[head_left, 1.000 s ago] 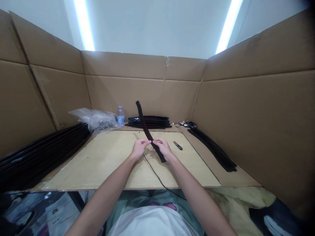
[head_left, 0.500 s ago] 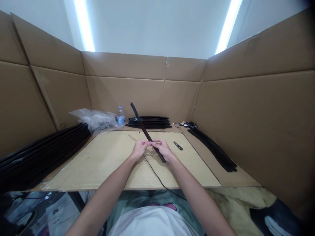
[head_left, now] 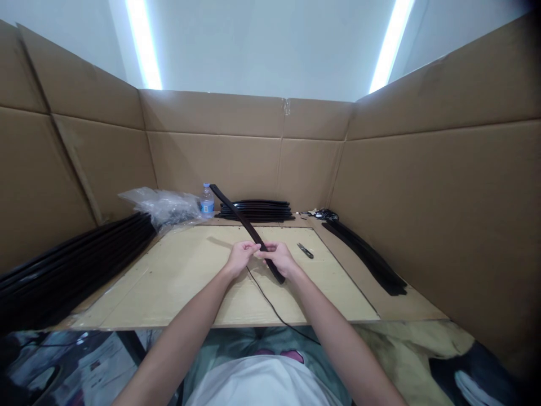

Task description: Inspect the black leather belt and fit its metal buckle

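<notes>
A long, slightly curved black strip (head_left: 240, 217) is held slanting over the table, its far end raised to the left and its near end low to the right. My right hand (head_left: 279, 259) grips it below its middle, thumb across the strip. Beside it, the pinched fingertips of my left hand (head_left: 240, 257) meet the strip's left edge; whatever lies between them is too small to make out. A thin black cord (head_left: 266, 299) runs from beneath my hands over the table's front edge. Small thread snips (head_left: 305, 251) lie to the right of my right hand.
Black strips are piled at the left (head_left: 76, 265), stacked at the back (head_left: 256, 210) and laid along the right (head_left: 366, 256). A clear plastic bag (head_left: 169, 207) and a water bottle (head_left: 207, 202) stand back left, with a dark tangle (head_left: 324, 214) back right. Cardboard walls (head_left: 220, 115) surround the table (head_left: 169, 282).
The strip's far end has swung left and slightly down, and the strip has turned to show its broader face. Both hands remain in nearly the same place.
</notes>
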The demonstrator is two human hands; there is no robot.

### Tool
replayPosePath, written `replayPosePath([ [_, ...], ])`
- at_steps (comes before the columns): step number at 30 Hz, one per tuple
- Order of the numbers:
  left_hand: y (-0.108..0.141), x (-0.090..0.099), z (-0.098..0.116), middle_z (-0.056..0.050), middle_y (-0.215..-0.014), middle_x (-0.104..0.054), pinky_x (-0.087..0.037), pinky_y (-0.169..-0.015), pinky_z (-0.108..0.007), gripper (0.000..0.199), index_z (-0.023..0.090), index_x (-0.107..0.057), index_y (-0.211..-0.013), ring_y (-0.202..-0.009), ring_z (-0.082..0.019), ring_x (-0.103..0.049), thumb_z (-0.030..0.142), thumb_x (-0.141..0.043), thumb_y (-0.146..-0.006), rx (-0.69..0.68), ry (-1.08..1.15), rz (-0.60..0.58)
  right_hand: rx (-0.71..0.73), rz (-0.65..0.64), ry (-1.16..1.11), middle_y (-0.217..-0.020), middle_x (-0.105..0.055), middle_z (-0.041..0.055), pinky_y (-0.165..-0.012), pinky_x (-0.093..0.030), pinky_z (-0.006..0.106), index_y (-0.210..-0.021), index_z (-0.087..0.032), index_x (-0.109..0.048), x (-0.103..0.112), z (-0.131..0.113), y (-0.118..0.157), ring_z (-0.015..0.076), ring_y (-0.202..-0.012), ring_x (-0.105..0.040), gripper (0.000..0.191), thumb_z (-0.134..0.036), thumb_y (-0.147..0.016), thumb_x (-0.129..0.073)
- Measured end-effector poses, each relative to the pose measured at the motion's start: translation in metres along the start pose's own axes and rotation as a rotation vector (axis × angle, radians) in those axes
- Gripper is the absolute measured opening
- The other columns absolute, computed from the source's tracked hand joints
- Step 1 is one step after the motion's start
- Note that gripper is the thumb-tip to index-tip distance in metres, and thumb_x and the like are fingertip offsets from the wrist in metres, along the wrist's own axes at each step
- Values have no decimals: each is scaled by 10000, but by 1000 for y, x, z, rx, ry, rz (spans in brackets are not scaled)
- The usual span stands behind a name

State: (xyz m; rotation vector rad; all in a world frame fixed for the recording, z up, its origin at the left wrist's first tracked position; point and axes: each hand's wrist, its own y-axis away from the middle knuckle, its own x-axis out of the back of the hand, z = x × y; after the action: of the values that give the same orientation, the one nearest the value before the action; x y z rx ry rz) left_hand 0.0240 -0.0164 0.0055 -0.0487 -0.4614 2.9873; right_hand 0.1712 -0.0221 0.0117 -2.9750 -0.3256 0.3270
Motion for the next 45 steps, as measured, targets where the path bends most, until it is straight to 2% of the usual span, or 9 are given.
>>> replayPosePath([
  [7, 0, -1, 0, 34, -475, -487, -223, -426, -207, 346, 134, -563, -606, -409, -66, -348, 449, -696, -658, -10, 27, -3, 31, -81, 12, -588, -632, -22, -411, -424, 222, -769, -167, -526, 0, 0, 3, 113, -439, -555, 412, -323, -515, -810],
  [11, -1, 0, -2, 25, -523, -531, -219, -425, -205, 347, 140, -550, -624, -410, -61, -343, 456, -686, -667, -24, 29, 25, 40, -95, -15, -677, -667, 11, -421, -413, 205, -805, -196, -489, -1, -4, 3, 117, -497, -579, 363, -414, -637, -726],
  [14, -2, 2, -4, 42, -498, -493, -194, -420, -204, 346, 140, -553, -627, -404, -53, -298, 456, -688, -667, -35, 23, 67, 34, -101, -46, -705, -667, 14, -473, -443, 224, -814, -207, -486, -1, -5, 2, 133, -561, -600, 316, -440, -696, -663],
  [19, -4, 4, -5, 56, -465, -429, -173, -418, -209, 348, 123, -597, -648, -410, -53, -271, 457, -690, -669, -39, 17, 103, 66, -88, -57, -755, -663, 15, -541, -457, 227, -873, -190, -564, -3, -4, 2, 124, -621, -593, 319, -380, -662, -708],
  [25, -3, 2, 1, 57, -460, -417, -172, -420, -211, 342, 123, -579, -607, -416, -54, -284, 433, -720, -639, -33, 34, 84, 76, -102, -42, -740, -658, -4, -587, -444, 227, -1076, -160, -595, -3, -4, 1, 89, -577, -554, 518, -296, -605, -763],
  [30, -1, 2, 5, 63, -455, -409, -167, -416, -209, 357, 112, -609, -646, -402, -46, -261, 451, -724, -629, -22, 39, 47, 71, -105, -5, -769, -685, 27, -608, -445, 239, -938, -122, -679, 0, -3, 0, 106, -614, -571, 410, -271, -569, -780],
  [35, -1, 4, 2, 72, -439, -386, -156, -408, -206, 358, 111, -608, -665, -386, -39, -241, 447, -727, -632, -9, 43, 17, 102, -122, 19, -828, -700, 39, -655, -461, 258, -908, -134, -697, 1, -2, -1, 127, -678, -596, 396, -256, -544, -792],
  [42, -2, 3, -1, 64, -440, -395, -147, -400, -201, 356, 115, -601, -664, -376, -39, -248, 459, -691, -675, 4, 55, -21, 103, -121, 38, -695, -646, 5, -490, -468, 240, -817, -140, -620, -4, -2, 4, 109, -517, -580, 326, -324, -592, -768],
  [45, -2, 4, -2, 70, -433, -370, -140, -399, -201, 357, 120, -587, -645, -374, -39, -243, 461, -691, -674, 5, 61, -20, 99, -105, 54, -594, -601, -32, -377, -395, 193, -800, -164, -545, -4, -3, 4, 96, -434, -539, 345, -350, -605, -761],
])
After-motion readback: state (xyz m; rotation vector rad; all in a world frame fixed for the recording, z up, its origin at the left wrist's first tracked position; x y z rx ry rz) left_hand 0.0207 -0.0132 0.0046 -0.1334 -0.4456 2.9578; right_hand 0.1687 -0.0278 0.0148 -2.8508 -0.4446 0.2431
